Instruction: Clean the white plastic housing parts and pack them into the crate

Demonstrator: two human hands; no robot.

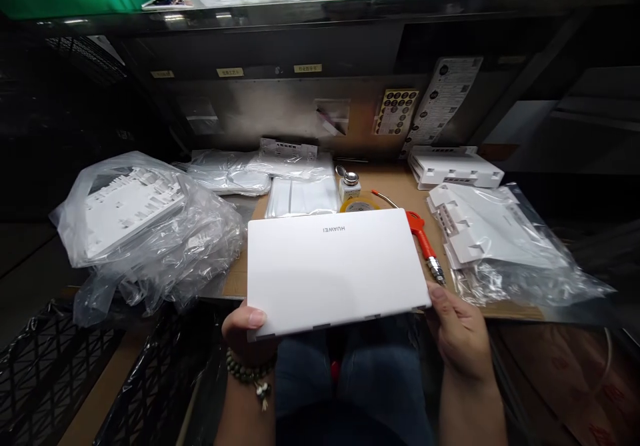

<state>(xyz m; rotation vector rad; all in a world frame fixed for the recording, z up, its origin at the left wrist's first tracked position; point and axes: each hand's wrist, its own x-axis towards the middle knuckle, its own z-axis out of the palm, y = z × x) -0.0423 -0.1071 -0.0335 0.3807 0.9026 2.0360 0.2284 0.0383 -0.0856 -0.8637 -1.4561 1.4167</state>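
A white rectangular panel (pixel 335 273) with HUAWEI lettering, upside down from this view, is held up over the table's front edge. My left hand (pixel 249 326) grips its lower left corner, thumb on the face and the other fingers hidden beneath. At the lower right corner, my right hand (pixel 457 329) pinches the panel's edge. Just behind the panel are a small bottle with a metal top (pixel 350 183), a roll of yellow tape (pixel 359 205) and a red-handled air tool (pixel 424 239).
Bagged white housings (pixel 135 213) lie at the left, and another bagged one (pixel 480 223) at the right. White housings (pixel 455 166) stand behind that. Flat bagged parts (pixel 303 196) lie at the back centre. A shelf edge (pixel 310 16) runs overhead; black crates (pixel 45 366) sit lower left.
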